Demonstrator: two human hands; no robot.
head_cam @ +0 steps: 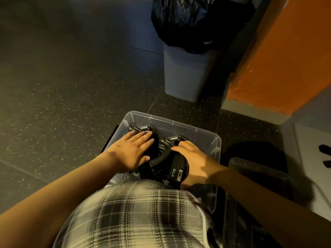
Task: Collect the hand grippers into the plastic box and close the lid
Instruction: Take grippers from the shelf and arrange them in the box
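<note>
**Take the handles, not the springs**

Your hand grippers (166, 143) lie heaped inside the plastic box (179, 125), which stands on the floor (53, 86). Your left hand (129, 153) lies flat on the pile at the left side of the box, fingers straight and close together, pressing down. Your right hand (193, 161) is curled over a pair of black handles toward the right side of the box.

Expect these to be stiff and fairly heavy for their bulk, with steel coil springs and hard handles. They will not crush, but they probably tangle, a spring hooking through a handle, so lifting one may drag its neighbour. Take each by both handles together; the coils look smooth and may nip.

Press the heap low enough that nothing stands above the rim of the box, or the lid will not seat. A dark flat shape just right of the box may be that lid, though the shadow makes it impossible to tell.
</note>
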